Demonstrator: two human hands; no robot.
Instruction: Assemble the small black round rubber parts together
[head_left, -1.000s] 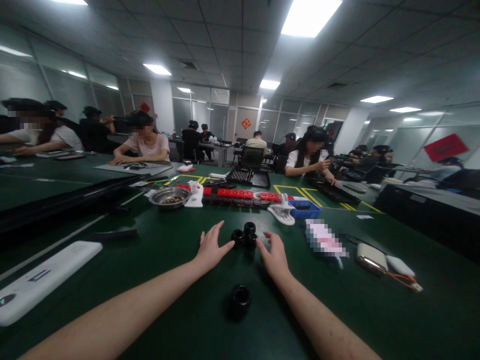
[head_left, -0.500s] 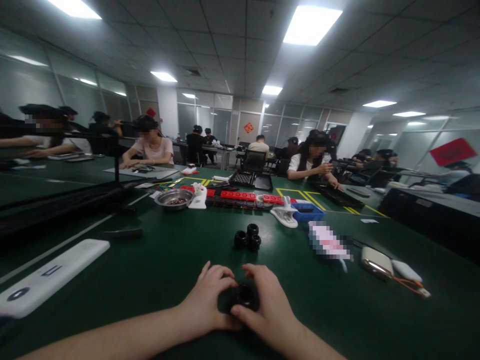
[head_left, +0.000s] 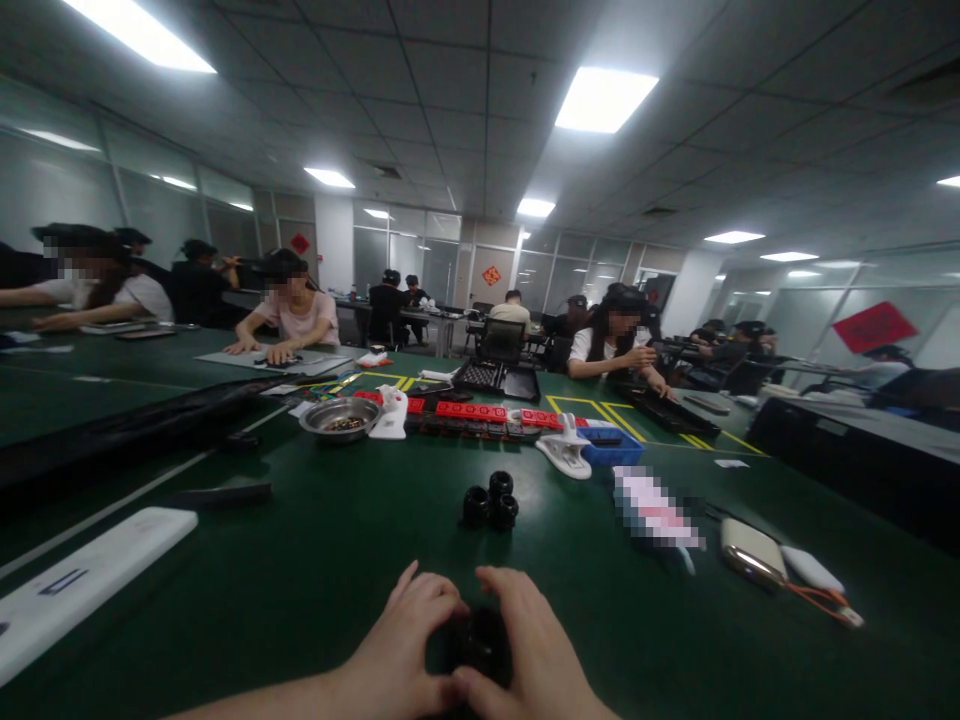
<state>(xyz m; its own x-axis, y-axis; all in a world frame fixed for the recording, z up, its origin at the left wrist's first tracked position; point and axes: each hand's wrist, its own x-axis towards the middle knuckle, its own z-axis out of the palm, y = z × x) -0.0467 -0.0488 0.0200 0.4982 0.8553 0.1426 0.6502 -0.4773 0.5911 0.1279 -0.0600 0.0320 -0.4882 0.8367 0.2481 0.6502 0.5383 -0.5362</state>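
Note:
Both my hands curve around a black round object (head_left: 480, 640) low in the middle of the view. My left hand (head_left: 405, 640) cups its left side, thumb and fingers bent about it. From the right, my right hand (head_left: 529, 650) wraps it in the same way, and the two thumbs come close together in front. The object's lower part is hidden by the thumbs. Beyond my fingers, three black ring-like pieces (head_left: 477, 506) stand in a cluster on the green table (head_left: 330, 550).
A metal bowl (head_left: 341, 420) of small parts, white stands (head_left: 564, 448), a red strip (head_left: 470, 410) and a blue bin (head_left: 611, 446) lie farther back. A white bar (head_left: 97, 580) is left; a power bank (head_left: 752, 553) is right. People sit opposite.
The view has tilted up a little, so the table things sit lower in it. My hands still surround the black object, their thumbs now closer together.

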